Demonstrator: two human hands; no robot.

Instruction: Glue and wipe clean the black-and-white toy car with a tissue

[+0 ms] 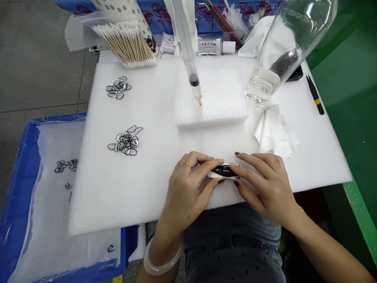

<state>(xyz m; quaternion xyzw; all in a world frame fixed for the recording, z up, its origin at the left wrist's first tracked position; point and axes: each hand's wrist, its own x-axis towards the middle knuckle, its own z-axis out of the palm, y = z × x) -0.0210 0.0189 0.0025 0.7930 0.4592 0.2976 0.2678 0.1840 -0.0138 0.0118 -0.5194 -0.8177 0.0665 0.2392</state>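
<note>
A small glossy black and white oval piece point(223, 170) lies between my hands near the front edge of the white foam sheet point(153, 188). My left hand point(190, 186) grips its left end between thumb and fingers. From the right, my right hand point(265, 182) holds the other end, index fingertip on the black top and thumb just below. Behind them, a syringe point(193, 78) with an amber tip leans over a raised foam block point(224, 98). Two piles of thin black-rimmed rings, an upper point(118, 87) and a lower point(126, 141), rest on the sheet's left side.
A clear bottle point(262, 84) and a crumpled white tissue point(275, 131) stand right of the block, with black tweezers point(315, 96) farther right. Cotton swabs point(126, 43) are at the back left. A blue tray point(17, 169) holding more rings sits lower left.
</note>
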